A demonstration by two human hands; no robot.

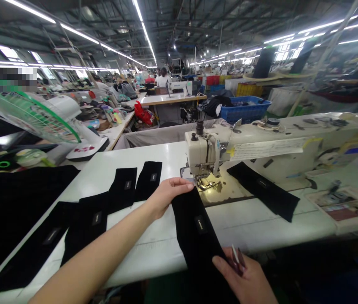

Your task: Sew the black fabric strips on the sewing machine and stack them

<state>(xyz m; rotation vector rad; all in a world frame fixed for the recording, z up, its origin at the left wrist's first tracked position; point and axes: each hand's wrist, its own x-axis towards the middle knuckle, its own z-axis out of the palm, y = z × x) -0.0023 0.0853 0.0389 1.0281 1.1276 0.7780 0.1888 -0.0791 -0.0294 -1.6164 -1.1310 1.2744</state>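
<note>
A black fabric piece [189, 238] with a small dark label [200, 224] hangs over the table's front edge. My left hand [169, 194] pinches its top end, just left of the sewing machine's needle area [208, 181]. Lower down, my right hand [250, 276] grips the fabric's right edge between thumb and fingers. Thread snips [237, 258] are tucked in that same hand, blades pointing up. Nearest to my left hand lies another labelled black piece [147, 179]. One more black piece [265, 190] rests to the right, under the machine arm.
More labelled black pieces [85, 219] lie along the table's left side. A sewing machine [261, 143] stands on the white tabletop [153, 247]. At the left is a green-rimmed fan [30, 109]; behind are a blue basket [245, 110] and other workstations. A parts tray [345, 207] sits right.
</note>
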